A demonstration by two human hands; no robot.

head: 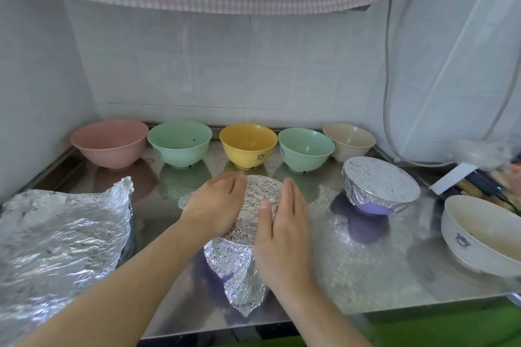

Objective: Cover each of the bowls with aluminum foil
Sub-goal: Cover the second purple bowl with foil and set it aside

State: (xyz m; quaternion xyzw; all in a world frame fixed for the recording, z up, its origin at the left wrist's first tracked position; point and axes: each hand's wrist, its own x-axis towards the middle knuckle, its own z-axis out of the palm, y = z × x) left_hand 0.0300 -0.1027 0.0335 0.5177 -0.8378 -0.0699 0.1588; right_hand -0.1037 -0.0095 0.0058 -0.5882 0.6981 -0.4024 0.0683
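In the head view, a bowl draped in a crinkled sheet of aluminium foil (255, 205) stood on the shiny steel worktop (366, 270), directly in front of the person and between their two hands. The left hand (217, 205) lay over the bowl's left flank with its fingers curved down onto the foil, pressing rather than pinching; the right hand (282, 231) stood edgewise against the right flank, fingers straight and together, its grip wide and holding nothing. The bowl under the foil was hidden, though a purple tint showed near its foot. A loose pointed flap of foil (242, 276) hung from the near side toward the worktop's front edge, unpressed, lying nearer the right hand's wrist than the left. The coming move probably turned on that flap: it sat on the near side of both hands, so either would have to draw back toward the body to fold it under. To the right stood a purple bowl already wrapped in foil (379, 187). Along the back wall a pink bowl (110, 142), a green bowl (179, 142), a yellow bowl (248, 144), a second green bowl (306, 148) and a beige bowl (348, 141) waited uncovered, as did a white bowl (479, 234) at far right. A large spare foil sheet (62, 236) lay at left.
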